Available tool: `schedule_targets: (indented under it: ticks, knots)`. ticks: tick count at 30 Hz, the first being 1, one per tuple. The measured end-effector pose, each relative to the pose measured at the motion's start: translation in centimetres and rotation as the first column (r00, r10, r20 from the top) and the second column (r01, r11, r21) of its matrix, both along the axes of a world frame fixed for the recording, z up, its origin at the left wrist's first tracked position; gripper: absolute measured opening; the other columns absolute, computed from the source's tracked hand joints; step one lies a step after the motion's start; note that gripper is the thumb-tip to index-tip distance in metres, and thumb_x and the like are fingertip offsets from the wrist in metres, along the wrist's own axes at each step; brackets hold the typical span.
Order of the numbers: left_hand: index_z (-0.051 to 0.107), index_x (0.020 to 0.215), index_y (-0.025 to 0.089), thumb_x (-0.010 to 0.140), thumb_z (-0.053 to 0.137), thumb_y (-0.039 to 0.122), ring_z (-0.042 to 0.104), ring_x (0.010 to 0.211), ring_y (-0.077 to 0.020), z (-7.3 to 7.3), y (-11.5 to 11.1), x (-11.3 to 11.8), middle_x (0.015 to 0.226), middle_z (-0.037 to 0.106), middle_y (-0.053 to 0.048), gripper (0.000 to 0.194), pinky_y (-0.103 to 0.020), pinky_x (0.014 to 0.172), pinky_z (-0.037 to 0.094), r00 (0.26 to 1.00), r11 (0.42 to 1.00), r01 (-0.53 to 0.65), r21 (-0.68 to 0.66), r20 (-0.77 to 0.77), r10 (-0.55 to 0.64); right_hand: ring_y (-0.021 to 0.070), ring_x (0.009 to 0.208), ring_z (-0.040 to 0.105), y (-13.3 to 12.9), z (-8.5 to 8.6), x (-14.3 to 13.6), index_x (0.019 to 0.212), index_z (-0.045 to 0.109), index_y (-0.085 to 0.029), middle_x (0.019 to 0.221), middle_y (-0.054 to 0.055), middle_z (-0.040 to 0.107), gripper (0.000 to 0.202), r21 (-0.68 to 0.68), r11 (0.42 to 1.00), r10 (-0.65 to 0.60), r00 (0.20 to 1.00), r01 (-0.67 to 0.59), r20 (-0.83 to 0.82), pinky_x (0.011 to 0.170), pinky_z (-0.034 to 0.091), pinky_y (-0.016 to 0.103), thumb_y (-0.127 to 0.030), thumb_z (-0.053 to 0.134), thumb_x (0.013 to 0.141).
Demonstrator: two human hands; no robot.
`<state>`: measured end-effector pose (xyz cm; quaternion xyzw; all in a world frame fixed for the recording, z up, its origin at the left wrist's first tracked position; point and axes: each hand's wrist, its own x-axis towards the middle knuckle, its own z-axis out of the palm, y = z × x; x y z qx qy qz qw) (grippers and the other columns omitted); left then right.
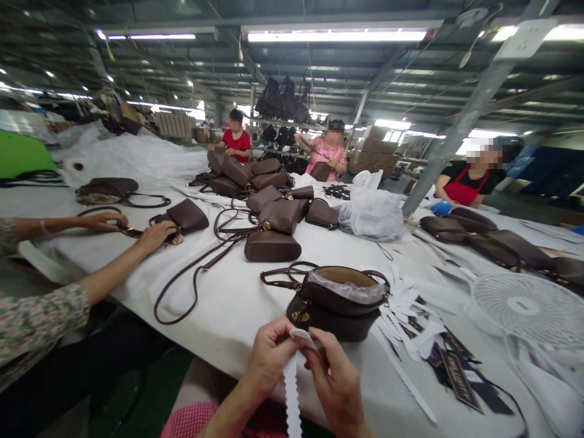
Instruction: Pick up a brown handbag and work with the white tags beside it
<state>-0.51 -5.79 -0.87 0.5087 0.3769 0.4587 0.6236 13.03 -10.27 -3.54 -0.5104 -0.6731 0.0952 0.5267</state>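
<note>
— While both hands are up at the near edge of the table, what are they holding?

— One white paper strip [292, 389] with a wavy edge. The left hand [269, 359] and the right hand [335, 380] are both pinched shut on its top end, thumbs against fingers, and the rest hangs down toward the lap.

— And the bag?

— A small brown bag [335, 302] sits just beyond the hands, near that same edge, mouth open with clear plastic inside, its strap curled to the left.

— How would you handle the strip well?

— I'd judge a light pinch near the end is best, both thumbs close together, so the thin paper separates or folds without tearing. Keep it clear of the loose pile of strips and black tags [438, 353] lying to the right of the bag.

— Anyone else close?

— A co-worker's hands [137, 228] at the left edge rest on another brown bag [185, 216]; more bags are heaped at the table's middle [274, 213].
</note>
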Motion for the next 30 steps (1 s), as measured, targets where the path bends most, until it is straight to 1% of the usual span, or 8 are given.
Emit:
schedule_targets:
  ticks: [2,4,7,11,15,20,24,30]
  knots:
    - [0.053,0.057,0.016,0.066,0.069,0.032,0.036,0.055,-0.0091,0.1,0.0,0.0,0.054,0.045,0.005,0.025,-0.021,0.053,0.030,1.000,0.999,0.004,-0.033,0.006,-0.004,0.0179,0.090,0.067,0.2,-0.1,0.2,0.126,0.059,-0.023,0.106,0.009,0.066,0.033,0.127,0.992,0.013,0.996,-0.024,0.083,0.074,0.057,0.023,-0.019,0.053,0.094]
    - [0.050,0.055,0.016,0.063,0.069,0.029,0.035,0.054,-0.0083,0.2,0.0,-0.1,0.053,0.043,0.006,0.024,-0.020,0.052,0.028,1.000,0.999,0.005,-0.053,-0.002,-0.006,0.0204,0.103,0.065,0.3,-0.1,0.3,0.134,0.054,-0.025,0.114,0.010,0.064,0.041,0.167,0.985,0.005,0.986,-0.034,0.168,0.081,0.057,0.025,-0.017,0.052,0.094]
    - [0.048,0.054,0.017,0.059,0.068,0.023,0.033,0.050,-0.0069,0.0,0.2,-0.3,0.050,0.042,0.007,0.022,-0.020,0.049,0.026,0.998,0.992,0.062,-0.108,0.028,-0.060,0.0202,0.104,0.064,0.4,0.0,0.4,0.139,0.050,-0.025,0.115,0.010,0.063,0.044,0.126,0.990,0.030,0.979,-0.056,0.204,0.085,0.055,0.025,-0.017,0.051,0.095]
    - [0.051,0.057,0.015,0.056,0.070,0.018,0.038,0.049,-0.0062,-0.2,0.2,-0.8,0.051,0.048,0.006,0.019,-0.018,0.048,0.027,0.970,0.959,0.200,-0.202,0.177,-0.165,0.0196,0.102,0.063,0.0,0.3,0.0,0.135,0.054,-0.024,0.112,0.010,0.062,0.039,0.010,0.986,0.162,0.981,-0.164,0.104,0.086,0.054,0.025,-0.021,0.048,0.097]
    - [0.055,0.060,0.014,0.054,0.071,0.019,0.044,0.048,-0.0072,-0.4,0.2,-0.9,0.054,0.055,0.003,0.018,-0.019,0.048,0.030,0.942,0.937,0.238,-0.257,0.297,-0.157,0.0200,0.100,0.062,-0.3,0.1,-0.6,0.132,0.057,-0.025,0.111,0.009,0.059,0.036,-0.094,0.977,0.194,0.981,-0.193,0.008,0.083,0.055,0.025,-0.027,0.045,0.097]
    - [0.053,0.058,0.014,0.055,0.076,0.027,0.035,0.043,-0.0043,-0.7,0.2,-0.8,0.049,0.048,0.005,0.026,-0.018,0.044,0.024,0.950,0.942,0.194,-0.275,0.292,-0.111,0.0214,0.104,0.060,-0.1,-0.7,-1.0,0.134,0.055,-0.025,0.113,0.010,0.058,0.038,-0.066,0.979,0.192,0.981,-0.193,-0.014,0.087,0.053,0.028,-0.027,0.045,0.097]
    - [0.054,0.059,0.013,0.058,0.079,0.040,0.037,0.047,-0.0048,-0.7,0.5,-0.6,0.053,0.049,0.004,0.037,-0.018,0.046,0.025,0.956,0.939,0.186,-0.288,0.275,-0.105,0.0202,0.103,0.061,-0.1,-0.8,-1.2,0.135,0.054,-0.026,0.114,0.009,0.058,0.039,-0.069,0.981,0.178,0.983,-0.180,-0.034,0.086,0.053,0.026,-0.024,0.044,0.097]
    - [0.055,0.062,0.014,0.065,0.073,0.059,0.032,0.045,-0.0047,-0.7,0.3,-0.1,0.051,0.044,0.006,0.049,-0.019,0.044,0.020,0.979,0.938,0.204,-0.280,0.085,-0.188,0.0182,0.098,0.062,-0.3,-0.3,0.3,0.136,0.053,-0.023,0.109,0.011,0.059,0.044,0.050,0.998,0.043,0.990,-0.050,0.132,0.084,0.054,0.024,-0.014,0.047,0.094]
